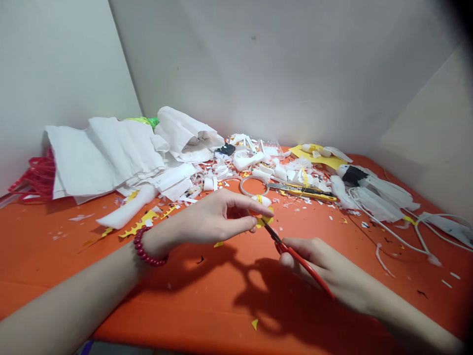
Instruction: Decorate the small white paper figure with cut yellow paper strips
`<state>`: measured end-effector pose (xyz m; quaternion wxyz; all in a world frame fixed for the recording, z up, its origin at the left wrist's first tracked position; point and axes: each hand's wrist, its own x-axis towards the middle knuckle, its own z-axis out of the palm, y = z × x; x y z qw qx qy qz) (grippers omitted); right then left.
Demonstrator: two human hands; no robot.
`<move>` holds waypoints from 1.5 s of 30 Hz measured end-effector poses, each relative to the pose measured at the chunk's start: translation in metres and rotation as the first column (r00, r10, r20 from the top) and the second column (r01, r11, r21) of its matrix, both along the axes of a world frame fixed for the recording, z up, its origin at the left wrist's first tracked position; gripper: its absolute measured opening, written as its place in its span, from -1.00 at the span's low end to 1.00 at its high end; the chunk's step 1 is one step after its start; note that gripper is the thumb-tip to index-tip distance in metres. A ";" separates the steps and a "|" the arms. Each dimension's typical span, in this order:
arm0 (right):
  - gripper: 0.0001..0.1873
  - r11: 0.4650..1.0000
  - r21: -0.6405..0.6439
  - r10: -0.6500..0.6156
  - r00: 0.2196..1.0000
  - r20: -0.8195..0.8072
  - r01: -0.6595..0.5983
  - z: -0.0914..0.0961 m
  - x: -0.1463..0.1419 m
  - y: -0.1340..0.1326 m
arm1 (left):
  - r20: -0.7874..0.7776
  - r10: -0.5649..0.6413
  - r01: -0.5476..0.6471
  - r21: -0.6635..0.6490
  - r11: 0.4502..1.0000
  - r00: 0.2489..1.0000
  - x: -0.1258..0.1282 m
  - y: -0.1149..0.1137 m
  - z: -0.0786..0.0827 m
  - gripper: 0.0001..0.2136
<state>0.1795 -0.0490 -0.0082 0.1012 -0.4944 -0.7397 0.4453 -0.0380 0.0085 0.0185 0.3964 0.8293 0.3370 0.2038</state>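
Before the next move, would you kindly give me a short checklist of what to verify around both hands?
1. Scissors in hand: ok; the right hand holds them by the red handles.
2. Blades at the yellow piece: ok; they point to it and overlap it in view.
3. Firm grip on that piece: cannot tell; the fingers of the left hand hide most of it.
4. Fingertips well clear of the blades: not ok; the left ones look very close.
5. Utility knife away from both hands: ok; it lies beyond them.
6. Orange table free of scraps: not ok; bits are strewn across it.
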 end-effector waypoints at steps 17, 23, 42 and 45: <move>-0.56 0.998 0.011 0.063 0.998 0.017 -0.063 0.002 0.000 -0.001 | 0.096 -0.006 0.018 -0.124 0.992 0.995 0.000 0.002 -0.002 -0.73; -0.53 0.997 0.016 0.079 0.996 0.029 -0.079 0.003 0.001 -0.001 | 0.073 0.009 -0.003 -0.085 0.996 0.997 -0.002 0.004 -0.004 -0.75; -0.50 0.988 -0.067 0.150 0.976 0.160 -0.141 0.006 0.003 -0.005 | 0.038 -0.092 0.094 -0.035 0.995 0.995 -0.004 0.001 -0.001 -0.79; -0.49 0.986 -0.075 0.161 0.974 0.160 -0.150 0.008 0.002 -0.005 | 0.041 -0.100 0.101 -0.034 0.994 0.994 -0.004 0.001 -0.002 -0.79</move>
